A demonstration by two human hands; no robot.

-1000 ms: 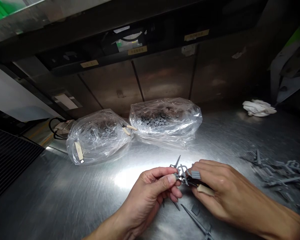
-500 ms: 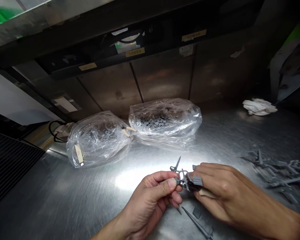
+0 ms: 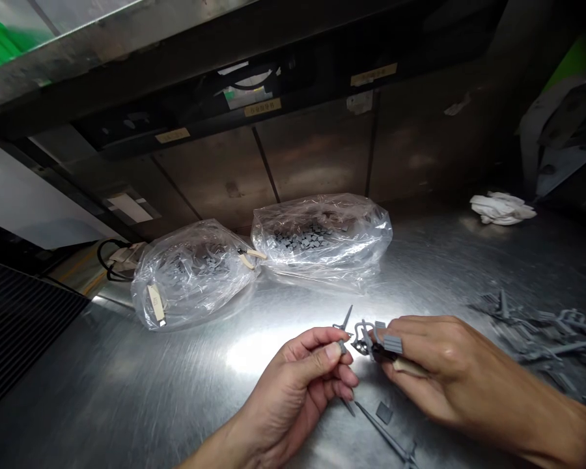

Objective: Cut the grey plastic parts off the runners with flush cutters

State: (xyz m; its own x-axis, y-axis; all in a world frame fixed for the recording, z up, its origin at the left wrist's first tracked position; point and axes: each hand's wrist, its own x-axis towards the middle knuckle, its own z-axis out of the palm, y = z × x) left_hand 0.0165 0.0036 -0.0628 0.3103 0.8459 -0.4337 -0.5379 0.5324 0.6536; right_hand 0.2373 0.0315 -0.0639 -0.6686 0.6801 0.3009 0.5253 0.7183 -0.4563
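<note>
Since the earlier frame the two hands have drawn apart, and a narrow gap is now open between them. The left hand (image 3: 297, 384) pinches a thin grey plastic part (image 3: 342, 345) between thumb and index finger, with the other fingers curled. The right hand (image 3: 444, 368) has its fingers pressed together around a grey plastic frame (image 3: 366, 340) and a black tool with beige grip (image 3: 410, 367). Below the left fingers, a small grey tile (image 3: 383, 412) and a long grey runner (image 3: 385, 436) lie on the steel table (image 3: 127, 391). Right of the right fingers, near the table's far side, lies a pile of grey runners (image 3: 537, 342). Ahead of the fingers are two clear plastic bags (image 3: 322, 234) of grey pieces.
</note>
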